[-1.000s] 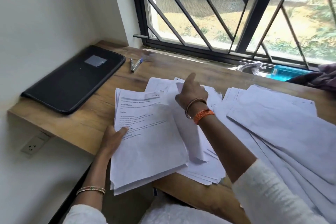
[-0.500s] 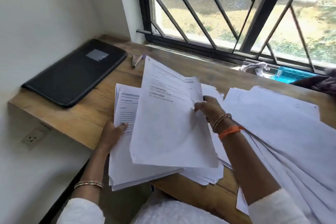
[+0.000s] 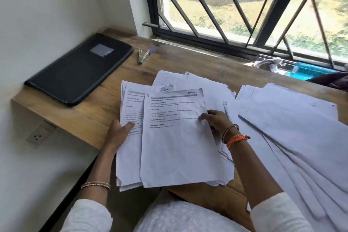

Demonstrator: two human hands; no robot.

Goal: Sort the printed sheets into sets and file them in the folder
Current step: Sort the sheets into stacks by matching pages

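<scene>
Your white printed sheets (image 3: pixel 178 137) lie face up in overlapping stacks at the desk's near edge; more fan out at right (image 3: pixel 301 130). The closed black rectangular folder (image 3: pixel 79 69) lies flat, far left.

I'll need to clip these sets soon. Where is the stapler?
In the head view, the stapler lies on the desk's far left, just right of the black folder, below the window.

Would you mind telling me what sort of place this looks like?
Probably a home or small-office work corner: a wooden desk set against a barred window, with a black folder and loose printed sheets on it.
</scene>
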